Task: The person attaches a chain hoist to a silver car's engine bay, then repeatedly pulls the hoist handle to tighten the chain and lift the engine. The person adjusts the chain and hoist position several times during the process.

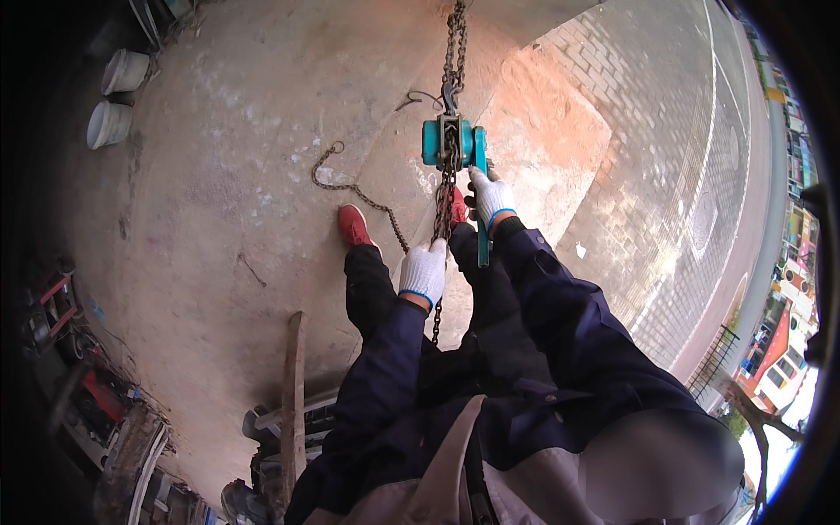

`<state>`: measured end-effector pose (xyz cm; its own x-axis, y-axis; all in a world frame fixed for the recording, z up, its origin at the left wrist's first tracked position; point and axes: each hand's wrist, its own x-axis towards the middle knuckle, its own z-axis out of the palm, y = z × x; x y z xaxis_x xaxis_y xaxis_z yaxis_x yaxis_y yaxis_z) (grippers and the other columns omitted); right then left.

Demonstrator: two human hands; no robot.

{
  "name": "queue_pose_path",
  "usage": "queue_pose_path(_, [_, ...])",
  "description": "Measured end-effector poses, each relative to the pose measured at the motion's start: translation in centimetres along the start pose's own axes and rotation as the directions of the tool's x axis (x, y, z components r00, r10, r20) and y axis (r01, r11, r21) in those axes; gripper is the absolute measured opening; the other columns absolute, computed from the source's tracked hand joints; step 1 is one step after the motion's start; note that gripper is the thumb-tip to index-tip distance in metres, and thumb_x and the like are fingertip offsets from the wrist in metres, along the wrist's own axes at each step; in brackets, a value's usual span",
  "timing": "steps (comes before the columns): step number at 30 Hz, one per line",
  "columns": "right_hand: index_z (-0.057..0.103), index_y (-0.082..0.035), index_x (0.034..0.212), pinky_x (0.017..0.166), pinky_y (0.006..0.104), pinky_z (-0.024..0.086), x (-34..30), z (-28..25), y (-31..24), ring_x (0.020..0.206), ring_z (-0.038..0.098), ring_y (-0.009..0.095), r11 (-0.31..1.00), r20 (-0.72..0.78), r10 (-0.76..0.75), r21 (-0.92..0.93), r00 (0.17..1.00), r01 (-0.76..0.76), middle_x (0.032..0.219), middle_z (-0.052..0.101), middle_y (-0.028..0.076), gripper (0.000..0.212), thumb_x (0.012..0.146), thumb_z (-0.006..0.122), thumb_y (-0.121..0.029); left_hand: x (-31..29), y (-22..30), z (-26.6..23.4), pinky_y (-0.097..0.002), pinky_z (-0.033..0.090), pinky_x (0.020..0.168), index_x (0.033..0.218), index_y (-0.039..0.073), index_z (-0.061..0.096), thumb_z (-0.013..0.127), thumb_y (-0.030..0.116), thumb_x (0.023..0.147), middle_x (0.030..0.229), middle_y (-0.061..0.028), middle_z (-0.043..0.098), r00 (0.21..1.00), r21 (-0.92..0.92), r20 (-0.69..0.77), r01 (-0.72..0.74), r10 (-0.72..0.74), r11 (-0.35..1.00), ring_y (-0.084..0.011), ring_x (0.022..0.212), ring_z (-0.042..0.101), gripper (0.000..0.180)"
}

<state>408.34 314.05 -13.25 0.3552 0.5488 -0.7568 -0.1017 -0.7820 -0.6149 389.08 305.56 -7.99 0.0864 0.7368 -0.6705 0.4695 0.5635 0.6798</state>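
A teal lever chain hoist [453,143] hangs in front of me from a doubled chain [456,52], with a hook joining the two at its top. My left hand [424,271], in a white knit glove, is closed around the chains [444,206] below the hoist body. One loose length trails away over the ground to a ring at its end. My right hand [493,196], gloved the same way with dark fingertips, wraps the hoist's long teal lever [482,241], which points down toward me. My fingers partly cover the lever's middle.
Two white buckets [109,124] stand at the far left. A wooden plank [294,402] leans by dark machine parts at lower left, near red-framed clutter [58,302]. A bent metal piece [418,99] lies beyond the hoist. My red shoes [354,226] flank the chain; brick paving [652,210] runs along the right.
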Motion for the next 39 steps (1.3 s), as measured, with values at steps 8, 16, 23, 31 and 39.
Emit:
queue_pose_path(8, [0.066,-0.009,0.134,0.046,0.0385,0.049,2.7,1.9,-0.3,0.06,0.069,0.025,0.96,-0.047,0.027,-0.278,0.999,-0.039,0.09,0.069,0.012,0.043,0.102,0.067,-0.039,1.8,-1.3,-0.7,-0.056,0.053,0.084,0.099,0.001,0.07,0.051,0.042,0.102,0.094,-0.0286,0.072,0.99,0.11,0.053,0.124,-0.131,0.986,-0.0484,0.096,0.07,0.046])
queue_pose_path(16, [0.065,0.002,0.127,0.066,0.0397,0.062,8.1,-0.5,-4.5,0.086,0.076,0.035,1.0,0.435,-0.01,-0.003,0.9,0.012,0.11,0.07,0.021,0.035,0.096,0.068,-0.013,7.1,-5.4,0.2,-0.0582,0.055,0.091,0.105,0.0,0.072,0.048,0.039,0.104,0.102,-0.0323,0.073,0.987,0.443,0.159,-0.107,0.039,0.89,-0.0516,0.1,0.07,0.045])
queue_pose_path(23, [0.066,0.001,0.119,0.09,0.0418,0.065,16.2,1.8,-1.2,0.108,0.072,0.031,0.98,0.517,0.032,0.153,0.855,-0.129,0.128,0.068,0.019,0.028,0.091,0.064,0.006,14.5,-11.0,0.0,-0.0585,0.054,0.098,0.104,-0.003,0.073,0.04,0.037,0.105,0.109,-0.0345,0.071,0.962,0.573,0.265,-0.098,-0.071,0.813,-0.052,0.106,0.069,0.052])
queue_pose_path(31, [0.064,-0.001,0.125,0.088,0.046,0.064,21.8,8.4,0.2,0.111,0.068,0.034,0.819,0.276,0.317,0.402,0.907,-0.409,0.124,0.068,0.019,0.036,0.102,0.053,-0.027,24.7,-16.0,0.4,-0.0556,0.053,0.102,0.112,-0.005,0.072,0.039,0.036,0.106,0.116,-0.0343,0.071,0.901,0.691,0.378,-0.121,-0.214,0.713,-0.048,0.114,0.068,0.053])
queue_pose_path(39, [0.055,0.002,0.139,0.091,0.045,0.059,31.6,7.9,2.5,0.105,0.073,0.04,0.877,0.33,-0.192,-0.365,0.924,0.313,0.126,0.067,0.025,0.072,0.079,0.093,-0.013,29.2,-18.3,3.7,-0.0588,0.054,0.094,0.113,-0.004,0.07,0.045,0.035,0.106,0.114,-0.0333,0.071,0.892,0.609,0.247,0.16,-0.378,0.777,-0.0511,0.106,0.069,0.047])
